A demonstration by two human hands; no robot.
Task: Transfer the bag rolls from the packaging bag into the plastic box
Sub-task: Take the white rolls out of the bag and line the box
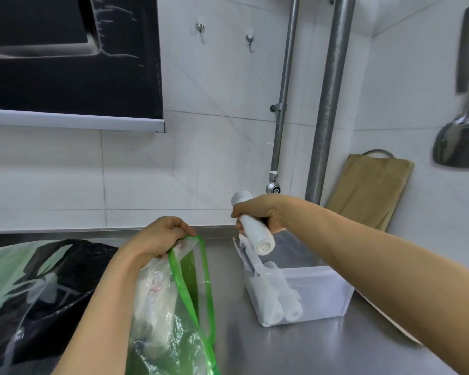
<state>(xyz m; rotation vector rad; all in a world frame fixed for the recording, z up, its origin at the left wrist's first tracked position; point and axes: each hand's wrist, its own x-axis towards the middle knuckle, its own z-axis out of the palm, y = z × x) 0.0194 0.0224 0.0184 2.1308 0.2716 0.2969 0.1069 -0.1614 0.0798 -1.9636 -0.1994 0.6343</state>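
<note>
Nearest the camera, a clear packaging bag (171, 328) with bright green handles (205, 282) stands on a steel counter (282, 353). White rolls show dimly through its crinkled film. The left hand (160, 236) pinches the bag's top edge where the handles meet, its grip closed on the plastic and holding the mouth up and open.

To the right and further off, the right hand (263, 215) is clenched around the middle of one white bag roll (257, 236). It holds the roll tilted in the air, above the far end of a translucent plastic box (331, 299). Two or three rolls (276, 301) already lie side by side in the box, which sits on the counter with its hinged lid open at the far end.

The roll looks light and firm, a tight cylinder of thin film with a smooth, probably slippery skin. A wrap around its middle suits it best. It should lie flat beside the others.

Dark plastic bags (65, 266) lie at the left. A wooden cutting board (371, 190) leans against the tiled wall.
</note>
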